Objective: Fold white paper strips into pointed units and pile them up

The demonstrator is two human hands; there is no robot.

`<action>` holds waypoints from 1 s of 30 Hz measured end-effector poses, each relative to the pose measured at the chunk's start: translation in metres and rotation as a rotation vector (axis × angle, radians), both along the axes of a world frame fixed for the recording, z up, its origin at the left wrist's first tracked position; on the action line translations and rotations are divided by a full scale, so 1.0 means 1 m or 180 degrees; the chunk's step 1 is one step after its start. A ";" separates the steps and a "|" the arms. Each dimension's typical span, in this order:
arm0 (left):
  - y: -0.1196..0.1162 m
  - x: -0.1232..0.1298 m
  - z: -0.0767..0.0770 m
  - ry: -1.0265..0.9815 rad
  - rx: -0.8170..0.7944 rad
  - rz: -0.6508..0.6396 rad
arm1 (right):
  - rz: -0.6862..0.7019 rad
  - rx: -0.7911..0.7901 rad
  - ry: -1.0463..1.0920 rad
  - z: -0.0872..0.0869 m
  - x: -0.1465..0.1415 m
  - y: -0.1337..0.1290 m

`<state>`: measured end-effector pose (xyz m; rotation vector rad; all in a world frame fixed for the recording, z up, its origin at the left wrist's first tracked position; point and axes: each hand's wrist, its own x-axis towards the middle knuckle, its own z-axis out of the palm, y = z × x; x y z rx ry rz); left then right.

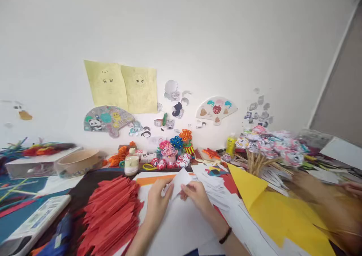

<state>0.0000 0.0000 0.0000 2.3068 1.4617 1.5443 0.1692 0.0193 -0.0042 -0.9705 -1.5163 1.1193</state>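
A small piece of white paper (pixel 181 176) is held up between my two hands over the middle of the table. My left hand (pixel 158 197) pinches its left side, thumb against the fingers. On the right edge, my right hand (pixel 196 195) grips the same piece with thumb and fingertips; a dark band circles that wrist. Beneath my forearms lies a large white sheet (pixel 183 225). Left of my left hand spreads a thick heap of red folded paper strips (pixel 113 214). White paper pieces (pixel 215 190) lie to the right of my right hand.
Yellow sheets (pixel 283 210) cover the right side, near another person's blurred arm (pixel 330 210). A glue bottle (pixel 131 163), paper flowers (pixel 168 150) and a yellow bottle (pixel 231 144) line the wall. A bowl (pixel 79 163) and a blue tool (pixel 58 237) are at left.
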 end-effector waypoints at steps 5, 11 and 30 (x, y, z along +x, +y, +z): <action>-0.003 -0.001 -0.008 0.1212 0.0590 0.0064 | -0.0050 0.0002 0.0039 0.001 0.004 0.000; -0.005 -0.006 -0.007 0.2476 0.0788 0.0219 | -0.0032 0.0016 0.0131 0.001 0.006 0.000; -0.011 0.010 0.009 -0.0322 -0.0341 -0.0237 | 0.0412 0.0429 -0.0321 -0.008 0.005 -0.003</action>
